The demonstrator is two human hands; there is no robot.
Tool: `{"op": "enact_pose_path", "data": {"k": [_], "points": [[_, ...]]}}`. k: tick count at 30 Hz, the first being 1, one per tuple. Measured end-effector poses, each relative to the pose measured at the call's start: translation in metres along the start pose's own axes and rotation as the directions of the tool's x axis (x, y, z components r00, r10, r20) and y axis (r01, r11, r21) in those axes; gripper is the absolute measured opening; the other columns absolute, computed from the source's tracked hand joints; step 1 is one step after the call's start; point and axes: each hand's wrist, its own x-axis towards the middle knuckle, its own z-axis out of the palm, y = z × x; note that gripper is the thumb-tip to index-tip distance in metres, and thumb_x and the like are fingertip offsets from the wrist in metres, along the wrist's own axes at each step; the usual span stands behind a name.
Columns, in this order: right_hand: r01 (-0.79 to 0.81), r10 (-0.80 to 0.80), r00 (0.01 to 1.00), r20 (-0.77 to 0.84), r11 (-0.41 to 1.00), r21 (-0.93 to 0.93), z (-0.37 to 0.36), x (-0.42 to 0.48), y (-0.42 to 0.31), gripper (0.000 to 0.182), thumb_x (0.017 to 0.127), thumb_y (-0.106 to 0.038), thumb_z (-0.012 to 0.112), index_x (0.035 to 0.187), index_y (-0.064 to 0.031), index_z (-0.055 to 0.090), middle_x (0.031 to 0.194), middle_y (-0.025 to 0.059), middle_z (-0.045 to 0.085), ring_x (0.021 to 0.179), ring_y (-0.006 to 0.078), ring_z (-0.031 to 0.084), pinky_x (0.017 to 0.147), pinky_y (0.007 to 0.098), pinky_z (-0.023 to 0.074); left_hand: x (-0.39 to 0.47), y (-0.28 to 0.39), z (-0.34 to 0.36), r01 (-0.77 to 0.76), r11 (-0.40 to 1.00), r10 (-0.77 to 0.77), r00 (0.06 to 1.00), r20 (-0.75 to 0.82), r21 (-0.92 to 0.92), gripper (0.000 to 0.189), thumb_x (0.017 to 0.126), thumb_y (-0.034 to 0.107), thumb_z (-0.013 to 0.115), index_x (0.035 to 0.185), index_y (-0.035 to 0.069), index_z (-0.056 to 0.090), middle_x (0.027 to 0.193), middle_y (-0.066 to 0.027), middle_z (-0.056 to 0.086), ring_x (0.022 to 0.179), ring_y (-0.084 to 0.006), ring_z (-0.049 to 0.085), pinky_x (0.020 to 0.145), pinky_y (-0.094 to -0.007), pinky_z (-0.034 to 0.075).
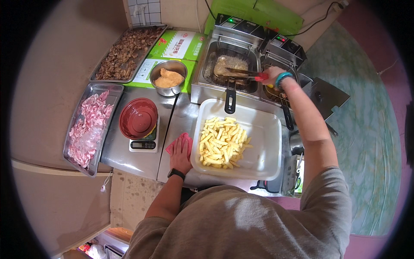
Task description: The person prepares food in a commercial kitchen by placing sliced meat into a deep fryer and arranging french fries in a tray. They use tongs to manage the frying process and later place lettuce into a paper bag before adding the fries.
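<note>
My right hand (273, 77) is closed around the red grips of metal tongs (241, 73). The tongs reach into the left basin of a two-basin electric deep fryer (207, 87), where a breaded piece (226, 66) bubbles in oil inside a wire basket (230, 85). Whether the tips pinch that piece is hard to tell. Flat on a pink cloth (173, 147) on the steel worktop rests my left hand (181, 157). Beside it stands a white plastic tub (262, 139) of crinkle-cut fries (224, 142).
Left of the fryer sits a steel bowl (168, 77) with breaded pieces. A red bowl (139, 118) rests on a digital scale (144, 145). Trays of raw sliced meat (89, 129) and browned meat (124, 53) lie farther left. Scissors (298, 176) lie at right, near a marbled table (359, 145).
</note>
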Motion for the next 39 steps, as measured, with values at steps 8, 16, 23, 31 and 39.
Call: {"op": "enact_pose_path", "data": {"k": [8, 16, 23, 31, 39], "points": [[-0.178, 0.177, 0.968, -0.179, 0.984, 0.014, 0.001, 0.003, -0.022, 0.034, 0.071, -0.029, 0.068, 0.101, -0.0135, 0.066, 0.092, 0.0164, 0.065, 0.091, 0.0321, 0.061, 0.079, 0.0385, 0.0475, -0.003, -0.002, -0.009, -0.007, 0.996, 0.003, 0.999, -0.047, -0.088, 0.061, 0.082, 0.035, 0.049, 0.135, 0.007, 0.034, 0.141, -0.0166, 0.029, 0.131, -0.0319, 0.026, 0.108, -0.0462, 0.019], [-0.177, 0.208, 0.976, -0.070, 0.935, 0.307, 0.024, 0.016, -0.030, 0.045, 0.068, -0.036, 0.071, 0.100, -0.0052, 0.065, 0.085, 0.0154, 0.066, 0.078, 0.0278, 0.064, 0.073, 0.0359, 0.0478, -0.006, -0.001, 0.000, 0.043, 0.991, -0.053, 0.996, -0.074, -0.128, 0.059, 0.084, 0.040, 0.047, 0.132, 0.007, 0.038, 0.140, -0.0183, 0.030, 0.131, -0.0326, 0.026, 0.107, -0.0461, 0.019], [-0.064, 0.080, 0.992, -0.097, 0.985, 0.163, 0.054, 0.035, -0.019, 0.037, 0.073, -0.027, 0.066, 0.101, -0.0033, 0.063, 0.084, 0.0183, 0.064, 0.083, 0.0310, 0.062, 0.076, 0.0373, 0.0480, -0.009, -0.003, -0.001, 0.046, 0.996, -0.053, 0.994, -0.091, -0.078, 0.058, 0.083, 0.040, 0.048, 0.131, 0.007, 0.039, 0.139, -0.0183, 0.031, 0.130, -0.0326, 0.026, 0.107, -0.0457, 0.019], [-0.149, 0.127, 0.988, 0.083, 0.918, 0.367, 0.009, -0.022, 0.001, 0.030, 0.072, -0.018, 0.068, 0.098, -0.0046, 0.066, 0.060, 0.0072, 0.059, 0.050, 0.0147, 0.059, 0.048, 0.0294, 0.0471, -0.005, -0.001, -0.006, 0.029, 0.994, -0.039, 0.995, -0.094, -0.106, 0.060, 0.083, 0.040, 0.049, 0.131, 0.007, 0.038, 0.138, -0.0184, 0.031, 0.130, -0.0329, 0.027, 0.106, -0.0460, 0.021], [-0.136, 0.172, 0.980, -0.102, 0.946, 0.295, 0.053, -0.036, -0.012, 0.045, 0.068, -0.032, 0.069, 0.100, -0.0022, 0.062, 0.098, 0.0208, 0.062, 0.097, 0.0344, 0.057, 0.084, 0.0377, 0.0447, -0.013, -0.013, -0.042, -0.072, 0.958, 0.011, 0.976, -0.217, -0.277, 0.058, 0.081, 0.034, 0.053, 0.129, 0.006, 0.040, 0.128, -0.0176, 0.042, 0.121, -0.0343, 0.038, 0.101, -0.0468, 0.027]]}}
